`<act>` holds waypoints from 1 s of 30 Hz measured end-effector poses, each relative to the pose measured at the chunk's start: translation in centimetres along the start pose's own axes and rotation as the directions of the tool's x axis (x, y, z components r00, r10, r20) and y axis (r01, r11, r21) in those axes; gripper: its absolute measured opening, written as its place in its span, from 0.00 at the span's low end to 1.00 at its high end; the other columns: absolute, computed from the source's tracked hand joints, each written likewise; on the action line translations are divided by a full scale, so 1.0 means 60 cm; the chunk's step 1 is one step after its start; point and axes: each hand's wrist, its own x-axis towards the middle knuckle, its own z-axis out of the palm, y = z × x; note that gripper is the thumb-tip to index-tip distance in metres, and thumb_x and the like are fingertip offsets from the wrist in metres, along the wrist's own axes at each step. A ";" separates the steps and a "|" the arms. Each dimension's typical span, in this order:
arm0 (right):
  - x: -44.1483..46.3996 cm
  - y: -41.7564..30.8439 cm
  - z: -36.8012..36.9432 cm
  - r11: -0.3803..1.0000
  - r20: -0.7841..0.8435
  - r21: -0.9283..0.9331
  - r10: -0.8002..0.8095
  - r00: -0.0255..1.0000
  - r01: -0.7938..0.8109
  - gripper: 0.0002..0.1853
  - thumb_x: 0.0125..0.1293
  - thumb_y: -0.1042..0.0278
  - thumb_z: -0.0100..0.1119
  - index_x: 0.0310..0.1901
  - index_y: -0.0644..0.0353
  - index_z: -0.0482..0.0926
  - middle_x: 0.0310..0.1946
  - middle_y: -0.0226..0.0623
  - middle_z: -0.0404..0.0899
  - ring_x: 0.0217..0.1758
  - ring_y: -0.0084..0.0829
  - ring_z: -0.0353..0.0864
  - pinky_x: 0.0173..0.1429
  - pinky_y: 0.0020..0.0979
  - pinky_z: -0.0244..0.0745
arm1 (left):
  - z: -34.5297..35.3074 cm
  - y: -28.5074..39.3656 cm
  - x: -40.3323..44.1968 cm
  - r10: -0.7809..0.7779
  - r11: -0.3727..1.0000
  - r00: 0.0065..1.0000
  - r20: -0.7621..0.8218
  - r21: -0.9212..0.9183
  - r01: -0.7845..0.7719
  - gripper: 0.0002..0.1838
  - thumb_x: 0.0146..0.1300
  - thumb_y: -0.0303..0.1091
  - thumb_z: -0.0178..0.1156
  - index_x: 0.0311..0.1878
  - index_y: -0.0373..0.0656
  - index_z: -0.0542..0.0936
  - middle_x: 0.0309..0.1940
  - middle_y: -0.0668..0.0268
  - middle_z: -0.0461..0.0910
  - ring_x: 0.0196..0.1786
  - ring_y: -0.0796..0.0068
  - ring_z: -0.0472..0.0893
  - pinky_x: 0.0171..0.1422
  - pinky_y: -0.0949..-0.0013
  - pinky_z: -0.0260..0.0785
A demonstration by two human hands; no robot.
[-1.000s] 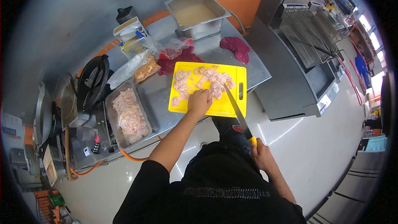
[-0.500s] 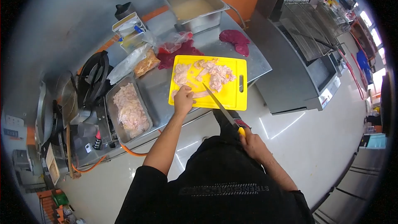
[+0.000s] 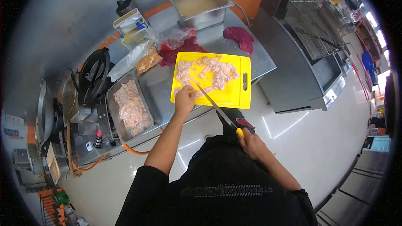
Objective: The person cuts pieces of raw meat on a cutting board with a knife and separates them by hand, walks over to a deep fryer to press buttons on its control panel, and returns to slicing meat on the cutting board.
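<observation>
A yellow cutting board (image 3: 234, 97) lies on the steel table's front edge, with pale raw meat pieces (image 3: 224, 73) spread over it; they look like chicken skin. My left hand (image 3: 185, 99) is at the board's lower left, fingers closed on a strip of this meat. In my right hand (image 3: 250, 139), below the board, is the yellow handle of a long knife (image 3: 218, 109). Its blade slants up and left across the board's front edge, the tip close to my left fingers. A steel pan (image 3: 150, 119) heaped with similar raw meat (image 3: 130, 106) sits left of the board.
Behind the board are dark red cloths (image 3: 239, 38), a bag of orange-brown food (image 3: 148, 60) and a deep steel pan (image 3: 224, 14) of cloudy liquid. A fryer with wire baskets (image 3: 307, 27) stands right. Black pans (image 3: 97, 73) and a strainer (image 3: 67, 94) crowd the left.
The knife has shifted left, bringing its tip nearer my left fingers. My right hand has moved slightly left with it. My left hand stays on the strip at the board's lower left.
</observation>
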 end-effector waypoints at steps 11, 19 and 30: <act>0.013 0.007 0.019 1.000 0.040 0.022 -0.006 0.999 0.006 0.15 0.75 0.57 0.49 0.50 0.63 0.65 0.30 0.64 0.80 0.37 0.64 0.81 0.43 0.61 0.74 | 0.013 0.027 -0.014 0.043 0.984 0.999 -0.001 0.175 -0.043 0.06 0.55 0.32 0.65 0.37 0.44 0.82 0.33 0.62 0.84 0.37 0.55 0.84 0.42 0.56 0.76; 0.090 -0.010 0.055 0.999 -0.017 0.014 -0.041 0.999 0.041 0.16 0.75 0.57 0.48 0.46 0.64 0.66 0.30 0.66 0.80 0.37 0.66 0.81 0.44 0.63 0.74 | 0.026 0.017 -0.020 0.195 0.936 0.981 -0.006 0.299 -0.185 0.08 0.54 0.32 0.66 0.37 0.46 0.83 0.36 0.63 0.84 0.39 0.56 0.84 0.43 0.55 0.76; 0.110 -0.003 0.068 0.999 -0.042 -0.007 -0.054 0.998 0.054 0.17 0.75 0.55 0.48 0.47 0.64 0.67 0.30 0.65 0.81 0.37 0.66 0.82 0.44 0.61 0.76 | -0.081 0.018 0.061 0.060 0.997 0.941 -0.332 -0.033 -0.075 0.08 0.62 0.34 0.65 0.41 0.42 0.85 0.33 0.58 0.87 0.37 0.58 0.87 0.43 0.58 0.77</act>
